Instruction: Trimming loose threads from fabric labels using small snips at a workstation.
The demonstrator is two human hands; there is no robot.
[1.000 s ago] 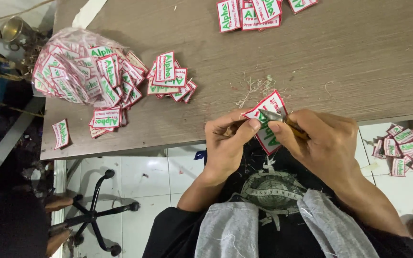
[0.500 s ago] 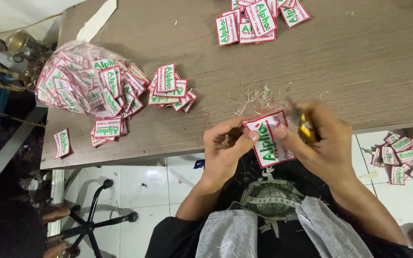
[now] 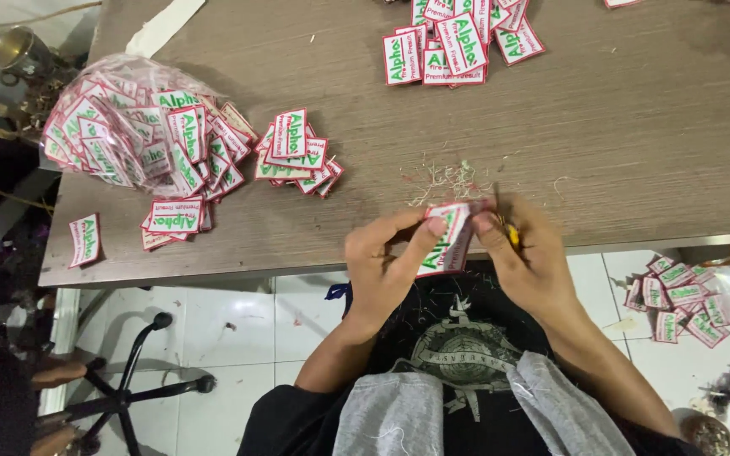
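A small rectangular woven patch, white with red border and green lettering (image 3: 443,239), is held at the near edge of the grey wood-grain table (image 3: 635,135). It is pinched at its lower edge by the left hand (image 3: 386,266); a small yellow-handled tool (image 3: 511,234) is gripped by the right hand (image 3: 530,262) beside it. The patch is judged light, thin and floppy, best held by the edges. Thread trimmings (image 3: 449,179) lie just beyond on the table.

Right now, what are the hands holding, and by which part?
Both hands pinch one embroidered patch: the left hand by its lower left edge, the right hand by its upper right corner. The right also grips a small yellow tool.
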